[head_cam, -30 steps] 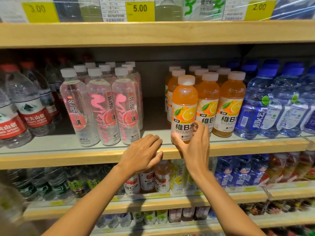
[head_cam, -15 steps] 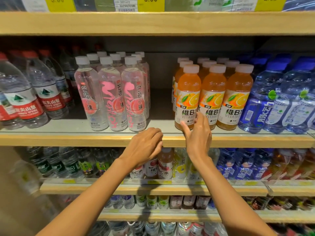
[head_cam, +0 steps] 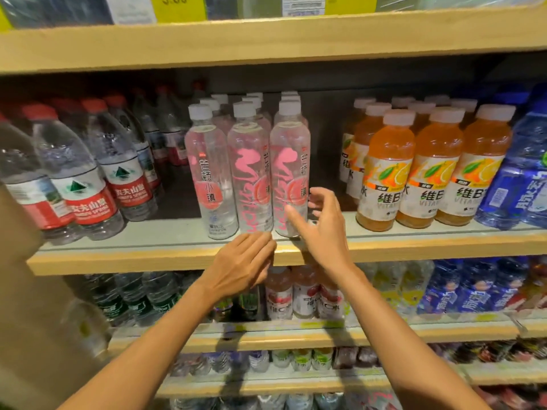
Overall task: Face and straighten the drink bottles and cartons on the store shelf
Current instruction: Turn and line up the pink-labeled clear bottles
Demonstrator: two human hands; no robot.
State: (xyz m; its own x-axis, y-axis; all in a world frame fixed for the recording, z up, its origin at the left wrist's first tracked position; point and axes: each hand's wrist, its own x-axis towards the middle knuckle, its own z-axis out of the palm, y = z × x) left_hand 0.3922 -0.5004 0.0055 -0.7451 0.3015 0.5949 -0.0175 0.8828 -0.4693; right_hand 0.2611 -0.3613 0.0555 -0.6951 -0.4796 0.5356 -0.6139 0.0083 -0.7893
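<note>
Our left hand (head_cam: 242,261) rests relaxed, holding nothing, on the shelf edge (head_cam: 148,258). Our right hand (head_cam: 319,229) hovers spread and ungripping just beside the rightmost pink-label bottle (head_cam: 288,161). That front row's labels mismatch, so we judge it unfaced. The orange bottles (head_cam: 432,173) look aligned; the red-capped waters (head_cam: 85,184) seem left.

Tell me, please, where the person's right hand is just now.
Head view, centre: the right hand is open at the lower right side of the rightmost front pink-print bottle, just right of the left hand.
</note>
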